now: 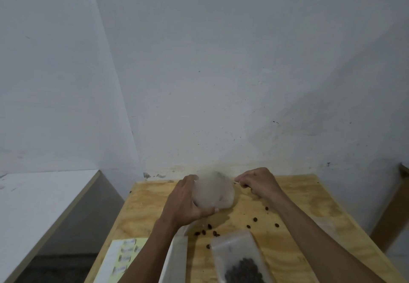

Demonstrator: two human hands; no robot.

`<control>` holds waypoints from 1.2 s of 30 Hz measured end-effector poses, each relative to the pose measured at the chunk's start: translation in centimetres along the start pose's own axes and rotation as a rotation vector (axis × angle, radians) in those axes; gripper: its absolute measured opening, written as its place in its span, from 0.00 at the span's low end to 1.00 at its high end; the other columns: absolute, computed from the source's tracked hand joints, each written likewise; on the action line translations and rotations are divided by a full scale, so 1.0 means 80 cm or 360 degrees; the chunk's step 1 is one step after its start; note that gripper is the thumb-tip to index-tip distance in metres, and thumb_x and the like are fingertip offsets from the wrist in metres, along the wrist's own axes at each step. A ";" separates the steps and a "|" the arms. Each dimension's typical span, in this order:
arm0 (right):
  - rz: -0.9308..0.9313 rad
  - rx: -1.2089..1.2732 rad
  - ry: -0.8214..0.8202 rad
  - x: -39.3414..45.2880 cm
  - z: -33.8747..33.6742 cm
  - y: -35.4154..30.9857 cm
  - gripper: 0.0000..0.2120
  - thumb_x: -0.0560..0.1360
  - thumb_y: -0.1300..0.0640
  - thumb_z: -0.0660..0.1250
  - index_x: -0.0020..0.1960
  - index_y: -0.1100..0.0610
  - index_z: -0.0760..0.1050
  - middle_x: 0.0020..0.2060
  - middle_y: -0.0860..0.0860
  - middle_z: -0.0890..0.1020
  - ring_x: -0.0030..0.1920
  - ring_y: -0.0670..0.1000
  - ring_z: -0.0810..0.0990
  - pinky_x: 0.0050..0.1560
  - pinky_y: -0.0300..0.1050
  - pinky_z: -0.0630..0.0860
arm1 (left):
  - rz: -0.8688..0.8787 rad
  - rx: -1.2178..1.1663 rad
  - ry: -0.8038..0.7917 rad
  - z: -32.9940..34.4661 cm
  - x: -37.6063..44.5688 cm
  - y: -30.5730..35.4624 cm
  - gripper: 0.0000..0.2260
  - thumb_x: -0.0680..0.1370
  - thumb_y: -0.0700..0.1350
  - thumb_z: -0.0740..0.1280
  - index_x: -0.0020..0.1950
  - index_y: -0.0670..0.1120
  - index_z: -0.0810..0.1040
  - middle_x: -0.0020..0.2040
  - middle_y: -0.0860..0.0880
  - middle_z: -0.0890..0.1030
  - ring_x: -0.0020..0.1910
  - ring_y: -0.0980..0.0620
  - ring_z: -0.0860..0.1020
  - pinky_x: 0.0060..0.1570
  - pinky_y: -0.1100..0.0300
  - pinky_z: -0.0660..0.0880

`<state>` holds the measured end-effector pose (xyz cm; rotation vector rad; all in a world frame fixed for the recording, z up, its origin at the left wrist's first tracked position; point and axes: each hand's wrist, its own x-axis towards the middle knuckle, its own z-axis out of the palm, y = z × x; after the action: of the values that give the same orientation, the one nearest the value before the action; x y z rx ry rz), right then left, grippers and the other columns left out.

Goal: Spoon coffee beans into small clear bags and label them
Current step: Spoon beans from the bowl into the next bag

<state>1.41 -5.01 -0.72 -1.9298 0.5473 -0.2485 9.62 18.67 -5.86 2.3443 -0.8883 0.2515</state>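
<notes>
Over at the far edge of the plywood worktop [298, 198], the left hand [184, 203] cups a cloudy clear bag [213, 192] from its side, fingers wrapped around it. The right hand [259, 182] is curled, pinching a thin white spoon handle [236, 182] beside the bag. Loose coffee beans [254, 219] lie scattered nearer; a filled bag [239, 258] and a label sheet [124, 258] lie closest.

two hands [183, 203], three bags [240, 258], scattered beans [255, 219]
</notes>
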 end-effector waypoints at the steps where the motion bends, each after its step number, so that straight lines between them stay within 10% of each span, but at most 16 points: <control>1: -0.0016 -0.0007 -0.0012 -0.003 -0.002 -0.005 0.06 0.72 0.62 0.72 0.44 0.62 0.88 0.29 0.53 0.79 0.21 0.46 0.63 0.24 0.37 0.61 | -0.0015 0.0002 0.0005 -0.001 -0.001 0.001 0.46 0.60 0.78 0.71 0.67 0.50 0.69 0.58 0.57 0.72 0.54 0.56 0.72 0.49 0.60 0.74; 17: -0.0627 -0.0960 -0.0026 -0.059 -0.005 -0.082 0.10 0.74 0.58 0.70 0.51 0.47 0.87 0.38 0.42 0.84 0.34 0.44 0.81 0.37 0.39 0.80 | -0.0193 -0.0192 0.0247 -0.011 0.002 0.035 0.45 0.61 0.79 0.71 0.65 0.47 0.71 0.53 0.55 0.77 0.51 0.54 0.77 0.43 0.59 0.75; 29: -0.0176 -0.0777 0.0184 -0.019 0.011 -0.008 0.10 0.76 0.58 0.68 0.43 0.50 0.87 0.41 0.45 0.87 0.37 0.47 0.84 0.41 0.49 0.85 | -0.0443 -0.0954 0.0569 -0.039 0.003 0.037 0.41 0.60 0.71 0.76 0.64 0.48 0.73 0.55 0.52 0.81 0.49 0.68 0.78 0.41 0.74 0.74; 36: -0.0076 -0.0893 0.0055 0.006 0.076 0.012 0.09 0.77 0.57 0.68 0.43 0.49 0.87 0.41 0.47 0.87 0.41 0.51 0.85 0.42 0.47 0.83 | -0.0309 -0.1062 0.0541 -0.029 0.008 0.033 0.38 0.62 0.66 0.79 0.65 0.51 0.72 0.57 0.51 0.79 0.53 0.62 0.79 0.43 0.66 0.78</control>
<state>4.07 -0.59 -4.13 -2.4870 0.6412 -0.1690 8.52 18.19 -2.50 1.6829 -0.4736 0.2206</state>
